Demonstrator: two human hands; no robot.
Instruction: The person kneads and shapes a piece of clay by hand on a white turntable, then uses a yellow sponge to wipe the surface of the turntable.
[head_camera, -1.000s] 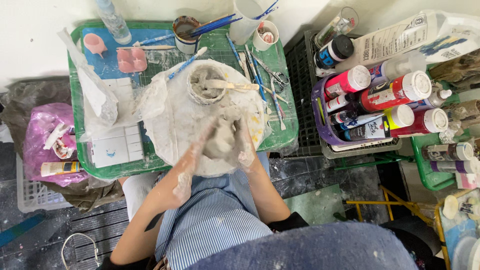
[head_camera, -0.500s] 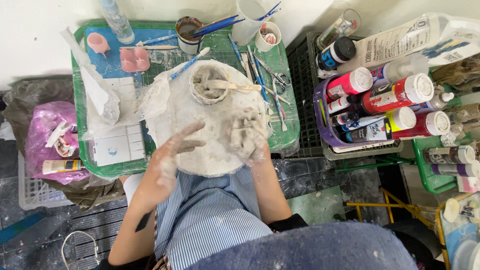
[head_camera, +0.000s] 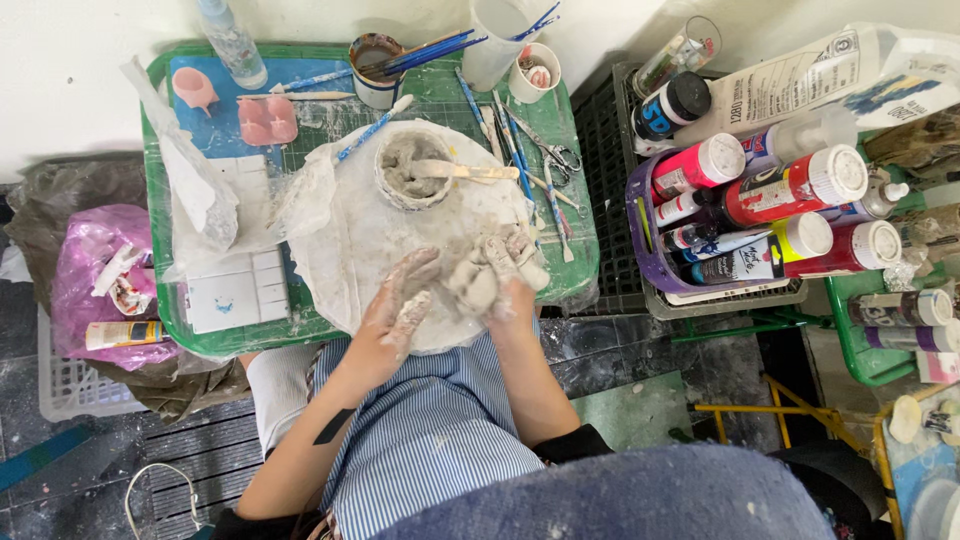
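Observation:
My right hand (head_camera: 512, 272) is closed around a pale grey lump of clay (head_camera: 472, 285), held just above a white plastic sheet (head_camera: 345, 240) on the green table (head_camera: 570, 120). My left hand (head_camera: 400, 305), smeared with clay, lies beside the lump with its fingers apart, its fingertips near or touching it. Beyond the hands stands a small bowl of grey paste (head_camera: 408, 170) with a wooden stick (head_camera: 470, 172) resting across its rim.
Brushes and scissors (head_camera: 558, 156) lie right of the bowl, cups of brushes (head_camera: 378, 66) stand at the back. Pink moulds (head_camera: 267, 120) and a white palette (head_camera: 235, 290) are on the left. A purple basket (head_camera: 640, 235) of paint bottles stands to the right.
My left hand drew away from the lump to the left with its fingers spread, then came back beside it. My right hand kept hold of the clay.

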